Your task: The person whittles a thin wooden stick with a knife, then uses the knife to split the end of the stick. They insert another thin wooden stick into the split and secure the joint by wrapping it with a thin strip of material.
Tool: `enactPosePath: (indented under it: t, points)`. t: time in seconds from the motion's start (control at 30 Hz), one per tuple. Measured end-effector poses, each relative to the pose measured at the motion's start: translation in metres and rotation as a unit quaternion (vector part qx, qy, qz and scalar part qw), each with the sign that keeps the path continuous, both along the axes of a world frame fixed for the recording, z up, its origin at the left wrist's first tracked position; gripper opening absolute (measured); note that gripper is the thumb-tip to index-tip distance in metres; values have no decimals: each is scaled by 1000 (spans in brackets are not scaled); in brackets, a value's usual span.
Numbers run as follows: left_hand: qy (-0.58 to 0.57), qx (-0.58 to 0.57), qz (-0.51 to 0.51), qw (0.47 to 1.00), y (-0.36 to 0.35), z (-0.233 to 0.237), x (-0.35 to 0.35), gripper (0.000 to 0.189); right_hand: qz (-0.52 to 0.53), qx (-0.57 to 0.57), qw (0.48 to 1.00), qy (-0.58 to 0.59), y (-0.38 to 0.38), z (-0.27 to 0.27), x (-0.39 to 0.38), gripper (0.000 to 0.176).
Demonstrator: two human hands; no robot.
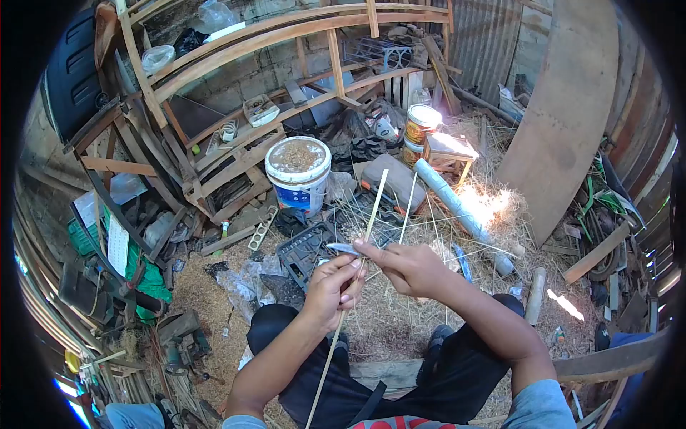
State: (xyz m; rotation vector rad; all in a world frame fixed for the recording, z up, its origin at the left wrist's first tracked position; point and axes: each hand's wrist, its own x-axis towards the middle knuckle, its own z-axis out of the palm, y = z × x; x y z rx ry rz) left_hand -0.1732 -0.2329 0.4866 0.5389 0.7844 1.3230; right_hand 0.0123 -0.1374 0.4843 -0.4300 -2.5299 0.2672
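My left hand (333,292) is closed around a long, thin pale strip (375,207), which looks like split bamboo. The strip slants from above my hands down between my legs. My right hand (406,269) is closed on a knife, its handle hidden in my fingers. The knife blade (344,248) points left and lies across the strip just above my left hand. Both hands are close together in front of my knees. Several more thin strips (408,207) lean and lie beyond my hands.
A white bucket (298,191) stands ahead, beside a grey case (391,182). A long pale pipe (457,202) lies to the right, near stacked paint cans (421,127). An open black tool case (304,252) lies near my left hand. Shavings cover the floor.
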Motion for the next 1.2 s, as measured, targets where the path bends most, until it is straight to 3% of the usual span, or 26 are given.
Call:
enactPosePath:
  t: [0.23, 0.33, 0.4, 0.47, 0.53, 0.57, 0.63, 0.7, 0.9, 1.03, 1.07, 1.1, 1.13, 1.17, 1.2]
  points:
    - [3, -13, -76, 997, -2, 0, 7, 51, -138, -28, 981, 132, 54, -3, 23, 56]
    - [-4, 3, -127, 992, -6, 4, 10, 49, -262, -144, 943, 147, 97, -23, 46, 49]
    - [-24, 19, -145, 989, -7, 4, 10, 49, -256, -195, 923, 210, 107, -25, 60, 47]
    - [-33, 21, -96, 995, -3, 5, 6, 49, -244, -298, 894, 231, 109, -23, 60, 47]
    - [-27, 32, -51, 998, 1, 4, -2, 50, -160, -301, 915, 214, 80, -18, 42, 49]
    - [-21, 32, -37, 999, 2, 2, -5, 50, -117, -302, 923, 209, 62, -16, 31, 50]
    - [-11, 32, -14, 999, 5, 1, -7, 50, 8, -199, 970, 140, 30, -12, 17, 56]
    - [-11, 23, -5, 1000, 3, 4, -6, 46, 62, -52, 992, 94, 5, -5, 3, 62]
    - [-5, 21, -14, 1000, -2, -1, -3, 47, 14, 9, 1000, -5, -1, -1, -1, 66]
    - [15, 6, -30, 999, -4, 1, -2, 47, -61, 40, 997, 31, 11, -6, 2, 65]
    - [17, 12, -39, 999, -7, 2, 0, 47, -99, 56, 990, 81, 26, -5, 4, 65]
    - [45, 18, -64, 997, -12, 1, 3, 47, -204, 21, 979, 16, 44, 0, 13, 58]
    - [72, 23, -89, 993, -20, -2, 8, 46, -230, -113, 962, 92, 67, -2, 28, 52]
    - [99, 30, -115, 988, -25, -3, 12, 46, -234, -79, 957, 154, 101, -18, 47, 49]
    - [55, 30, -145, 988, -26, -3, 14, 47, -236, -45, 947, 215, 124, -30, 64, 45]
